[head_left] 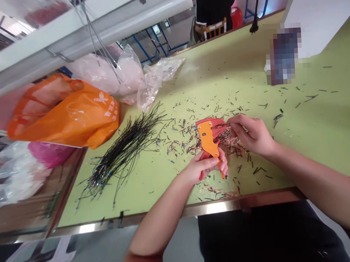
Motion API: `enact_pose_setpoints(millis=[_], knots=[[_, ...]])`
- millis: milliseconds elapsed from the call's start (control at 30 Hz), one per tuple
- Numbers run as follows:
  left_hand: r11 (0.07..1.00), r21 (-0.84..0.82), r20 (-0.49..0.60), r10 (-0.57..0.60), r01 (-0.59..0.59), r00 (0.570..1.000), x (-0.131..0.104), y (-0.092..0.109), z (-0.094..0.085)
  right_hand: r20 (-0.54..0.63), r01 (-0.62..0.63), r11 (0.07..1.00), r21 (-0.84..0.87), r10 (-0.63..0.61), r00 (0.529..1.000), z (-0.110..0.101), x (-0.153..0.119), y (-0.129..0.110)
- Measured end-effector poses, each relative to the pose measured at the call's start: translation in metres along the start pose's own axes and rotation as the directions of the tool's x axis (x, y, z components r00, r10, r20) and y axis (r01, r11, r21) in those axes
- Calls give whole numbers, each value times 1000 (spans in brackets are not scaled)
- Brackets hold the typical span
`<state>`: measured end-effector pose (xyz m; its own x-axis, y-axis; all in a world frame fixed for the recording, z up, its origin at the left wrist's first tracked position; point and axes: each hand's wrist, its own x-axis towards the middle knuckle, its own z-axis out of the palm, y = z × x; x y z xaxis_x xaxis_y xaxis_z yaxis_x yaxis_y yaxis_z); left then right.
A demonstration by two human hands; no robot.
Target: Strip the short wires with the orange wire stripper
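Observation:
My left hand [204,166] is wrapped round the handles of an orange and red wire stripper [208,139], held upright above the table. Beside its jaws, the fingers of my right hand [253,134] are pinched on a thin black wire, which is mostly hidden by the fingertips and jaws. Beneath the tool lies a heap of copper strands and black offcuts [234,145]. To the left, a long loose bundle of black wires [123,147] rests on the green tabletop [145,183], several showing small blue ends.
An orange plastic bag [83,120] and clear plastic bags [151,83] lie at the back left. Overhead runs a white shelf beam [122,26]. A white panel [318,18] and a blurred-out object [285,56] stand back right. A person in black [215,5] is beyond the table.

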<state>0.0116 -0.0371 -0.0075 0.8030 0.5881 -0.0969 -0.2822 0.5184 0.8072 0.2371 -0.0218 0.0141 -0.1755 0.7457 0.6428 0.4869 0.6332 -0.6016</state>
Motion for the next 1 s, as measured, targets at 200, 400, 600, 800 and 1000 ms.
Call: enact_pose_setpoints(millis=[200,400,600,800,1000], knots=[[1000,-19,6,1,-1,1000,-1,2,0,12,-6,1000,-11,6,1000,1,1,0],[1000,19,-76,13,-12,997,0,0,4,22,-20,999,-31,21,1000,1,0,1],[1000,20,-160,19,-16,987,1,-6,7,40,-41,998,-57,44,998,3,0,-1],[999,-7,-193,47,-49,980,0,-6,11,36,-47,996,-82,51,998,5,-1,-1],[990,-128,-127,35,-52,991,-2,-3,10,12,53,973,-223,-52,999,-4,3,8]])
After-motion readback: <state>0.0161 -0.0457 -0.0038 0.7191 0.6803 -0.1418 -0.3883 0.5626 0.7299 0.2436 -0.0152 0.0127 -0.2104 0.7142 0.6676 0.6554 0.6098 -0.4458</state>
